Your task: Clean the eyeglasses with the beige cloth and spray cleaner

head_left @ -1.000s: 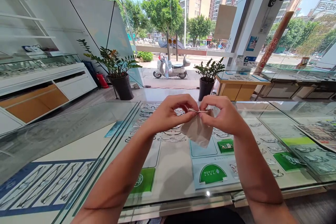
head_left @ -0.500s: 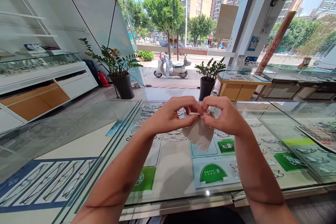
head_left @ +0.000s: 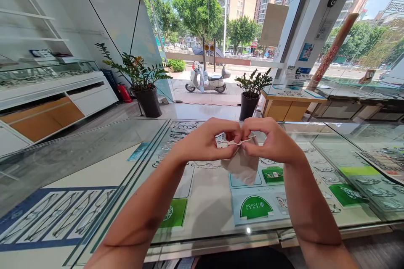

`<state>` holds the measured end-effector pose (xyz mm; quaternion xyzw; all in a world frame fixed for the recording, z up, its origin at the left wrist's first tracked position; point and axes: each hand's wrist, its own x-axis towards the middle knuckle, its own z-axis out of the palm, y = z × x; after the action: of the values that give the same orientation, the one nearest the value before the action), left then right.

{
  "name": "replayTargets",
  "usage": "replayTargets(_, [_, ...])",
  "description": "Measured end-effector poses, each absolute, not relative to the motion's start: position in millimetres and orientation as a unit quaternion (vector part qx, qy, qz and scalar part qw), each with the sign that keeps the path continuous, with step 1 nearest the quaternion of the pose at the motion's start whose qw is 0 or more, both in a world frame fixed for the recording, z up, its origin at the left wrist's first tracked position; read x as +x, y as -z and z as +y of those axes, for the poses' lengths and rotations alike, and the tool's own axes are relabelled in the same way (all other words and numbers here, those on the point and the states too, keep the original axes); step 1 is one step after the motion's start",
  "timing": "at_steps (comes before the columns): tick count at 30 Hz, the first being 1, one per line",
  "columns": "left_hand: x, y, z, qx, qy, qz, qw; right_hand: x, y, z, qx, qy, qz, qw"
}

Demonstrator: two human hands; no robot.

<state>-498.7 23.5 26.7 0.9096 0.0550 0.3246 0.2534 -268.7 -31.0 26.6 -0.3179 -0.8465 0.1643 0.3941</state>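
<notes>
Above the glass counter, both of my hands pinch the upper edge of a small beige cloth (head_left: 242, 167). My left hand (head_left: 208, 139) grips it from the left side, thumb below and fingers curled over. From the other side my right hand (head_left: 270, 141) pinches the same edge, its fingertips close against those of the left. The fabric hangs down loosely below the fingers. Whether it is a single piece or a pouch, I cannot tell. Rows of eyeglasses (head_left: 181, 132) lie under the glass behind and beneath my hands.
The glass display counter (head_left: 210, 218) spans the space before me, with green sign cards (head_left: 256, 208) and more frames inside. A panel of eyeglasses (head_left: 57, 218) lies at left. Beyond stand two potted plants (head_left: 150, 101), a fire extinguisher (head_left: 124, 93) and a scooter outside (head_left: 206, 80).
My hands have shifted slightly down, still pinching the cloth. Its top edge now gapes a little and shows a wavy rim, and the hanging part has swung slightly right.
</notes>
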Motion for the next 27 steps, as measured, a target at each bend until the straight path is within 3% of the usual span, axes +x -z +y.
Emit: replayTargets(27, [-505.1, -30.9, 17.1, 0.912, -0.346, 0.090, 0.202, -264.4, -28.6, -30.0, -0.350, -0.190, -0.845, 0.357])
